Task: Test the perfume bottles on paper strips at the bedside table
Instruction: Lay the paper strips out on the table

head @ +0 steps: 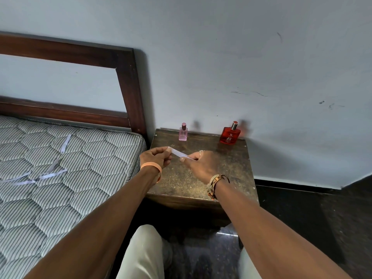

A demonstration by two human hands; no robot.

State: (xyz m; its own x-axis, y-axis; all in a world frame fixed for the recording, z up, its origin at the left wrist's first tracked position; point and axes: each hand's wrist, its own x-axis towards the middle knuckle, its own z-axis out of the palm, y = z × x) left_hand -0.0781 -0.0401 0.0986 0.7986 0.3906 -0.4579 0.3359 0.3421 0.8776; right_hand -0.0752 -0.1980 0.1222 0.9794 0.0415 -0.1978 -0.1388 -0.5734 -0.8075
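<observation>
A bedroom: mattress (60, 168), wooden headboard (128, 81), bedside table (231, 178).

We see a striped, quilted mattress (90, 162) at left, a dark wooden headboard (128, 81), a scuffed pale-blue wall (221, 57), and dark floor (302, 214).

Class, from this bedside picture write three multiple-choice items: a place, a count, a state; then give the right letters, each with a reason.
1. Where does the red bottle stand?
A. back right of the bedside table
B. its front left
C. its centre
2. How many perfume bottles stand on the table?
A. one
B. two
C. four
3. The paper strip is:
A. flat on the table
B. under a bottle
C. pinched at both ends
1 A: it stands at the table's back right corner.
2 B: red bottle and pink bottle.
3 C: left hand and right hand pinch its ends.
</observation>
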